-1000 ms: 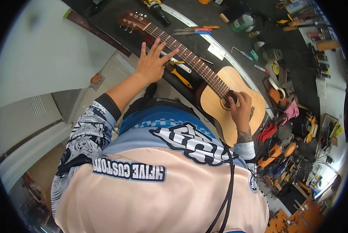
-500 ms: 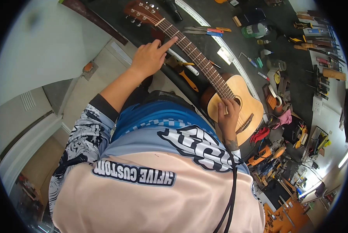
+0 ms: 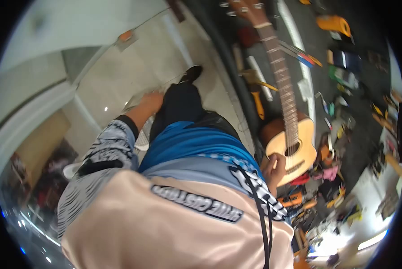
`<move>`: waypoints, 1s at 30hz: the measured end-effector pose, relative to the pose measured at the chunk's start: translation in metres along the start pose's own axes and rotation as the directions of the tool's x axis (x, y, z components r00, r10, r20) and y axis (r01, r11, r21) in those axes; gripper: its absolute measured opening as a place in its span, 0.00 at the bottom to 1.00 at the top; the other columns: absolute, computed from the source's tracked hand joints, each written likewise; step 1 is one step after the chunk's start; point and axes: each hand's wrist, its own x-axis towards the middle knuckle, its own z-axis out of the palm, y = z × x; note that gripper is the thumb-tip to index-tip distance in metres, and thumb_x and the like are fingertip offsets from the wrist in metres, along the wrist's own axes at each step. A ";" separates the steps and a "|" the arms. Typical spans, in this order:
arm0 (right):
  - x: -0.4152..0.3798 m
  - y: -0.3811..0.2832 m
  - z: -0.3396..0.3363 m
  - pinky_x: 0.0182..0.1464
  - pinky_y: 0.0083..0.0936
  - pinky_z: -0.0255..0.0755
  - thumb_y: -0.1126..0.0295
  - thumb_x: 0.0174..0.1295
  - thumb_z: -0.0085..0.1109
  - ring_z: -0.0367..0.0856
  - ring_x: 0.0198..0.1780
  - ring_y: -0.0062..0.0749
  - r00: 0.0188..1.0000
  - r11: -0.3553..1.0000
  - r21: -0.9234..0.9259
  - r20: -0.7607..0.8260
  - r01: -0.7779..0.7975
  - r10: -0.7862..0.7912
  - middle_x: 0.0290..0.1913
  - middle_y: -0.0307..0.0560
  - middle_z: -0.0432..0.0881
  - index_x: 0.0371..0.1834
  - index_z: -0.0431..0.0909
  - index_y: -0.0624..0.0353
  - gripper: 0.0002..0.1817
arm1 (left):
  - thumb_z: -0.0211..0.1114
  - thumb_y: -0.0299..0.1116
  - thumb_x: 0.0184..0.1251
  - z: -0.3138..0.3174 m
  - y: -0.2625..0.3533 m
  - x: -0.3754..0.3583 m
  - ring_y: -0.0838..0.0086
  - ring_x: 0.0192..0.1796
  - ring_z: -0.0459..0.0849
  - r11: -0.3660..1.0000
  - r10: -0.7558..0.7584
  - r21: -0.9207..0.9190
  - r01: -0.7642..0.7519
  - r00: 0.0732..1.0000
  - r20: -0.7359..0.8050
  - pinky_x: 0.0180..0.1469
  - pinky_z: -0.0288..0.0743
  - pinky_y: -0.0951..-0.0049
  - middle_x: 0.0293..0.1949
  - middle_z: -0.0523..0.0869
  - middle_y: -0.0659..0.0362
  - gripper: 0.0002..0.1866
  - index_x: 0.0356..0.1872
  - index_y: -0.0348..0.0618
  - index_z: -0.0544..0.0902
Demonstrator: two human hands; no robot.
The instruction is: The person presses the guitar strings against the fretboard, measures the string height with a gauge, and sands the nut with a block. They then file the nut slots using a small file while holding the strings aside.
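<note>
An acoustic guitar (image 3: 278, 154) lies on the dark workbench with its neck pointing away from me. My right hand (image 3: 273, 168) is over the near edge of its pale top, beside the sound hole. The fingers there are curled together; whether anything small is between them is hidden. Well away from the guitar, my left hand (image 3: 152, 102) hangs low beside my left thigh, over the floor. Motion blur smears its fingers, so their position and anything in them cannot be made out.
A yellow-handled brush (image 3: 258, 104) and a white ruler (image 3: 260, 78) lie left of the neck. Right of it are slim blue- and red-handled tools (image 3: 305, 58), a long metal rule (image 3: 295, 31) and a green-labelled bottle (image 3: 343, 77). A pink cloth (image 3: 330, 173) lies past the guitar body.
My left hand has left the guitar neck and dropped to my left side. My right hand has drawn back from the sound hole toward the near edge. The view has swung left.
</note>
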 end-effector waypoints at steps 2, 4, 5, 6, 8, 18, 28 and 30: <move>-0.011 0.012 0.000 0.42 0.37 0.73 0.75 0.75 0.54 0.79 0.36 0.48 0.997 1.000 0.000 0.075 0.007 -0.007 0.34 0.55 0.79 0.39 0.77 0.65 0.06 | 0.70 0.36 0.63 0.052 -0.022 -0.027 0.50 0.62 0.84 0.995 -0.060 0.093 0.030 0.939 0.338 0.60 0.79 0.52 0.61 0.82 0.48 0.27 0.66 0.48 0.80; -0.027 0.035 -0.008 0.44 0.36 0.73 0.74 0.75 0.54 0.79 0.37 0.47 0.995 1.000 -0.013 0.098 0.018 -0.017 0.35 0.54 0.78 0.39 0.77 0.65 0.06 | 0.68 0.41 0.66 0.120 -0.025 -0.053 0.50 0.67 0.80 0.997 -0.055 0.074 0.022 0.877 0.478 0.64 0.77 0.50 0.66 0.79 0.49 0.29 0.69 0.50 0.78; -0.032 0.049 -0.008 0.46 0.35 0.74 0.74 0.76 0.54 0.78 0.37 0.46 0.996 0.999 -0.018 0.072 0.045 -0.043 0.35 0.54 0.77 0.39 0.77 0.64 0.07 | 0.68 0.41 0.66 0.156 -0.028 -0.053 0.51 0.70 0.77 0.997 -0.048 0.072 0.014 0.868 0.495 0.65 0.76 0.50 0.68 0.77 0.49 0.30 0.70 0.51 0.77; -0.035 0.058 -0.014 0.47 0.35 0.74 0.74 0.76 0.53 0.78 0.39 0.44 0.996 0.998 -0.021 0.058 0.064 -0.063 0.36 0.53 0.78 0.41 0.76 0.64 0.06 | 0.69 0.41 0.65 0.168 -0.022 -0.062 0.52 0.78 0.67 0.999 -0.032 0.053 0.009 0.886 0.463 0.71 0.70 0.49 0.73 0.72 0.50 0.34 0.74 0.54 0.73; -0.055 0.089 -0.028 0.51 0.34 0.73 0.75 0.76 0.53 0.78 0.42 0.40 0.998 0.999 -0.014 -0.055 0.034 -0.035 0.40 0.50 0.78 0.46 0.73 0.64 0.04 | 0.69 0.41 0.65 0.203 -0.013 -0.066 0.54 0.81 0.61 0.978 0.050 0.175 -0.115 0.939 0.341 0.74 0.65 0.47 0.75 0.70 0.52 0.37 0.77 0.56 0.70; -0.030 0.105 -0.032 0.56 0.31 0.72 0.80 0.73 0.58 0.76 0.47 0.31 0.943 0.925 -0.332 -0.204 0.187 -0.264 0.49 0.51 0.77 0.69 0.63 0.67 0.24 | 0.67 0.42 0.69 0.258 -0.041 0.078 0.57 0.81 0.59 0.939 -0.017 0.326 -0.109 0.932 0.363 0.75 0.60 0.36 0.68 0.79 0.58 0.24 0.66 0.58 0.82; 0.043 0.091 -0.018 0.61 0.36 0.70 0.85 0.72 0.56 0.77 0.53 0.38 0.897 0.980 -0.195 -0.429 0.021 -0.105 0.53 0.54 0.77 0.70 0.64 0.66 0.24 | 0.87 0.52 0.38 0.137 0.005 0.184 0.52 0.75 0.66 0.951 0.176 0.142 -0.276 0.855 0.489 0.71 0.73 0.47 0.64 0.81 0.55 0.40 0.59 0.52 0.87; 0.058 0.086 -0.017 0.58 0.38 0.71 0.86 0.71 0.56 0.76 0.51 0.39 0.895 0.965 -0.235 -0.396 0.115 -0.203 0.54 0.55 0.77 0.70 0.65 0.65 0.25 | 0.81 0.50 0.51 0.118 0.002 0.218 0.48 0.74 0.67 0.961 0.261 -0.024 -0.277 0.873 0.413 0.72 0.70 0.46 0.63 0.82 0.54 0.31 0.59 0.53 0.87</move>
